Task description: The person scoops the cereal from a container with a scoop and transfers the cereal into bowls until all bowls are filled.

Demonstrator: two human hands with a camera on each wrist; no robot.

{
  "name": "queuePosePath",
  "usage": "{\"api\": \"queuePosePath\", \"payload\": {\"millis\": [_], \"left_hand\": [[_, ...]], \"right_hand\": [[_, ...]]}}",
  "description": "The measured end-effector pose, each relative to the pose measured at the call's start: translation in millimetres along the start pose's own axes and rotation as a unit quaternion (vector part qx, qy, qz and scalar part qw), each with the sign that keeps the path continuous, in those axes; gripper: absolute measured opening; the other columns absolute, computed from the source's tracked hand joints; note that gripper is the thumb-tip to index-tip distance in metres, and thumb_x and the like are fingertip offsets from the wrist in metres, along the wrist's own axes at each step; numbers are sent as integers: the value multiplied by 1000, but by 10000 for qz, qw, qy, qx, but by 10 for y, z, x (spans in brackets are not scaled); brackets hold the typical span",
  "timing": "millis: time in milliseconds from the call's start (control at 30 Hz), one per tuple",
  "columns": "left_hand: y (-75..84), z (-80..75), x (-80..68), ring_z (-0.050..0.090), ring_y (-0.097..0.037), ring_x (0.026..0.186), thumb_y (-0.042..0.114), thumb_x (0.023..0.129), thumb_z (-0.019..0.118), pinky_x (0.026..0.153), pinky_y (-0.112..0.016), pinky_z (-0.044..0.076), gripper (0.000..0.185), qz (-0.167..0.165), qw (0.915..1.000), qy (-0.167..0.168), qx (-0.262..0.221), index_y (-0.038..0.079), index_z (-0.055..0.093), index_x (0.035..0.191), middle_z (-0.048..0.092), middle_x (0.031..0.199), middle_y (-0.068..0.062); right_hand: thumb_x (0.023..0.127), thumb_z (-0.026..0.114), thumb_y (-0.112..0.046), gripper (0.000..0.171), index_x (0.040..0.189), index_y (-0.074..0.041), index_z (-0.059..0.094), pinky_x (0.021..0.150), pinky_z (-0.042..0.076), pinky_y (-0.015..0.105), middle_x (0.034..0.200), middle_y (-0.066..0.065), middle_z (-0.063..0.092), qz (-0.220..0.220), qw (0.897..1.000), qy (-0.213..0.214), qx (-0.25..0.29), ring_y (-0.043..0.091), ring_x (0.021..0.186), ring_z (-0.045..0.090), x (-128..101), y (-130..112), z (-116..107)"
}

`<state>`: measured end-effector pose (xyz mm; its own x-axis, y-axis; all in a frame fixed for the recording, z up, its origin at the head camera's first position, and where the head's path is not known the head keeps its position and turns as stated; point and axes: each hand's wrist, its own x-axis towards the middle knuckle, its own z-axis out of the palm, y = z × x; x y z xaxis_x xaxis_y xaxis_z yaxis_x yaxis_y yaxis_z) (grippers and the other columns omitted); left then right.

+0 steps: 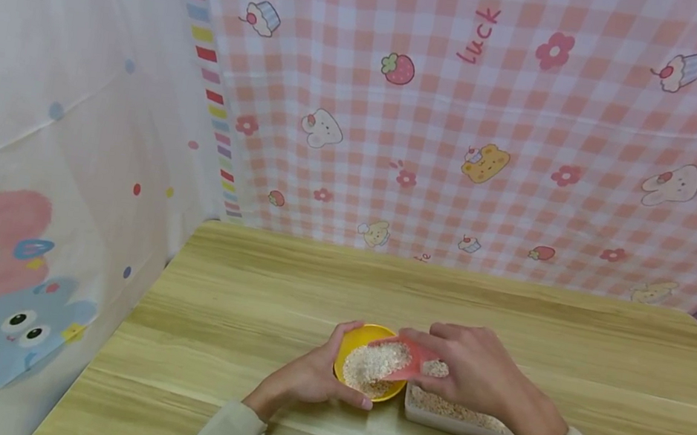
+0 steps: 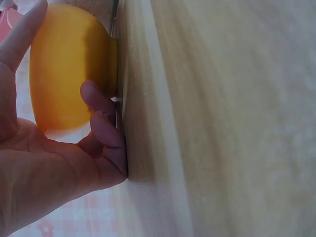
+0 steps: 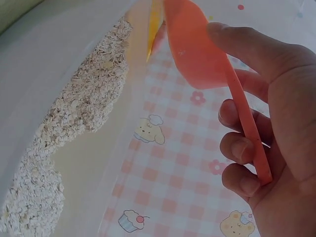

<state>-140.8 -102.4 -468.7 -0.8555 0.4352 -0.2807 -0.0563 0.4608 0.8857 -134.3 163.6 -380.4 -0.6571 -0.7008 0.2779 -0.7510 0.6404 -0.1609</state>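
On the wooden table stands a yellow bowl [image 1: 363,337] holding pale oat flakes. My left hand [image 1: 314,374] grips it from the left side, thumb toward me and fingers round the far side. In the left wrist view the outside of the bowl [image 2: 66,74] shows beside the palm. My right hand [image 1: 478,368] holds a translucent red scoop [image 1: 413,360] by its handle, and the scoop's mouth is over the bowl with oat flakes at it. The right wrist view shows fingers curled round the handle of the scoop [image 3: 195,47].
Beneath my right hand is a clear rectangular container [image 1: 446,423] of oat flakes [image 3: 94,79], right of the bowl. The wooden table [image 1: 246,270] ends at a pink checked cloth [image 1: 354,90] behind. A white patterned cloth [image 1: 100,113] hangs at the left.
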Motion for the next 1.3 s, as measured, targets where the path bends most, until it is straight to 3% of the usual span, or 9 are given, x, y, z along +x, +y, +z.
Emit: {"api": "queuePosePath", "payload": {"millis": [400,733,1067,1300], "left_hand": [[24,0,8,43,-28,133,36,68,92,115,-59,23,116,-148,9999,-4,-35,31,15,155,46,148,-4],[26,-1,5,44,-27,130,38,67,92,115,-59,23,116,-134,9999,1,-43,32,16,155,48,145,-2],[27,-2,1,45,-28,128,39,67,92,114,-59,25,116,-220,9997,34,35,34,16,154,48,145,-3],[22,15,-5,42,-32,133,35,67,93,113,-62,25,115,-213,9997,69,7,37,17,153,45,148,-9]], "right_hand": [[77,84,-40,54,125,-19,69,50,34,17,78,-6,61,-195,9988,-122,-430,2,57,40,12,-8,-22],[71,88,-36,54,119,-19,72,50,36,17,70,-8,52,-536,9940,128,-940,5,55,39,30,-54,-30],[67,91,-35,55,115,-16,70,55,50,26,73,-3,59,-900,9791,427,-1771,12,62,58,14,-137,-25],[69,89,-36,57,119,-16,70,52,44,23,71,-5,54,-666,9852,484,-1506,9,58,49,-43,-103,-35]]}}
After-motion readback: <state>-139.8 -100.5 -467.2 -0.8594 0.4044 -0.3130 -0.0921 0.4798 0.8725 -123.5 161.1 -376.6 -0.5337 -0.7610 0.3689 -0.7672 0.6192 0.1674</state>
